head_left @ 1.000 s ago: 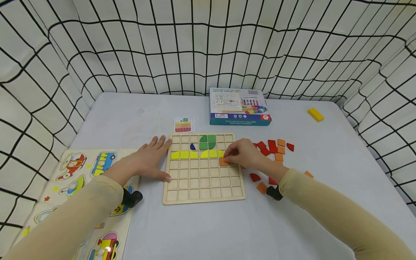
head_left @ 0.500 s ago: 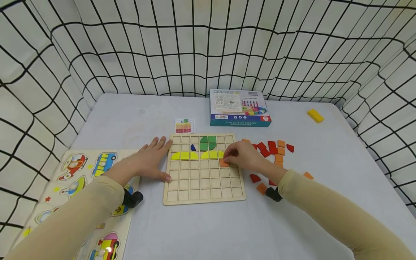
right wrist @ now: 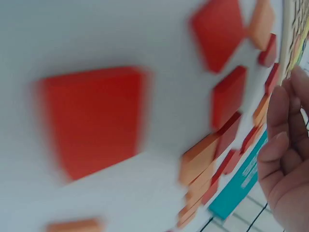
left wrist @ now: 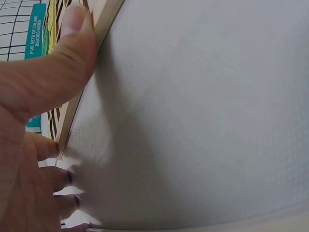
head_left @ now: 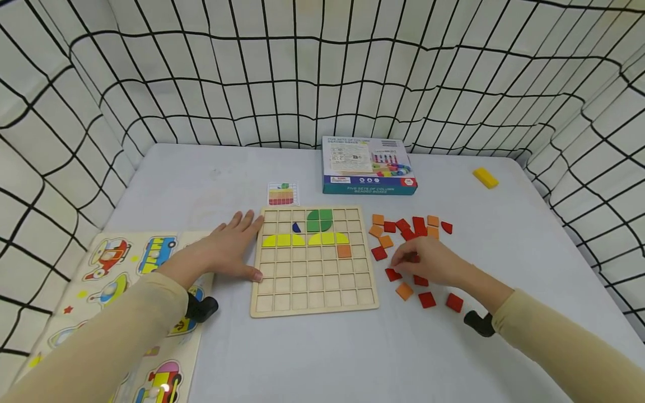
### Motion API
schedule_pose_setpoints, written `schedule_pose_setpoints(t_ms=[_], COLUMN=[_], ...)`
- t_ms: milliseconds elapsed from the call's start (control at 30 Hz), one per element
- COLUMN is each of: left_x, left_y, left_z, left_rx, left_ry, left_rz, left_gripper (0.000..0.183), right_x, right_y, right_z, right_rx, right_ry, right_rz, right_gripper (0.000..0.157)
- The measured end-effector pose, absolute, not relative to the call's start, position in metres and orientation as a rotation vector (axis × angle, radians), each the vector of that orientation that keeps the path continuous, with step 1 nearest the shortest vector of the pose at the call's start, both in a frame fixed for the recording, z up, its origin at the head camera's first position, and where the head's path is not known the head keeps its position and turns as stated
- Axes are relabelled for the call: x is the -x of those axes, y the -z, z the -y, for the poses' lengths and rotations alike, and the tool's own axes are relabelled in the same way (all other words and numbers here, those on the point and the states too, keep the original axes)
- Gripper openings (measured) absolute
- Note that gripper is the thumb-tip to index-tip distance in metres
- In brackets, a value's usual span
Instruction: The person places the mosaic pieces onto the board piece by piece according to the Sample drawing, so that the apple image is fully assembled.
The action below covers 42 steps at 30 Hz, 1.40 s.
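Note:
My left hand (head_left: 229,246) lies with spread fingers at the left edge of a wooden grid board (head_left: 314,312). Its thumb (left wrist: 75,58) presses the board's rim in the left wrist view. On the grid sit yellow rounded pieces (head_left: 271,240), green pieces (head_left: 326,215), a small blue piece (head_left: 296,228) and one orange square tile (head_left: 344,251). My right hand (head_left: 435,260), fingers loosely bent, hovers over loose red and orange tiles right of the board. In the right wrist view no tile shows between its fingers (right wrist: 277,108). A red square tile (right wrist: 96,121) lies below that wrist, blurred.
A small picture card (head_left: 283,194) lies behind the board, beside a flat toy box (head_left: 370,184). A yellow block (head_left: 486,178) sits at the far right. Vehicle puzzle boards (head_left: 136,240) lie under the left forearm. Black netting encloses the table.
My right hand has let go of the orange tile in the grid and moved right to the loose pieces. My left hand stays at the board's edge.

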<state>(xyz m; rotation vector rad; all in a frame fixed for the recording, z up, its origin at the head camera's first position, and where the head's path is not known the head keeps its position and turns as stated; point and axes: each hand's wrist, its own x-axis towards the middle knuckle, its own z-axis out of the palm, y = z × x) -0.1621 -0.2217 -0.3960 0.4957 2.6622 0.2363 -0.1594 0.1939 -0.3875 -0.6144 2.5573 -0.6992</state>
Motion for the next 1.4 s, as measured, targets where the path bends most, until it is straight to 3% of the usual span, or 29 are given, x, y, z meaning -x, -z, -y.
schedule_pose_setpoints(t_ms=[467,967,1400], left_x=[0.162,0.161,0.16], left_y=[0.395,0.394,0.392], left_z=[0.221,0.222,0.221], left_rx=[-0.5,-0.513,-0.497], left_ry=[-0.245,-0.25,-0.249], left_rz=[-2.652,-2.66,-2.651], left_gripper=[0.129,0.129,0.128], right_x=[0.126,0.126,0.159], right_y=[0.394,0.393,0.395], right_z=[-0.214,-0.215,-0.139], right_rx=[0.813,0.774,0.527], right_ry=[0.513,0.692,0.913], right_rz=[-2.622,-2.605,-2.603], right_gripper=[0.024,0.016,0.01])
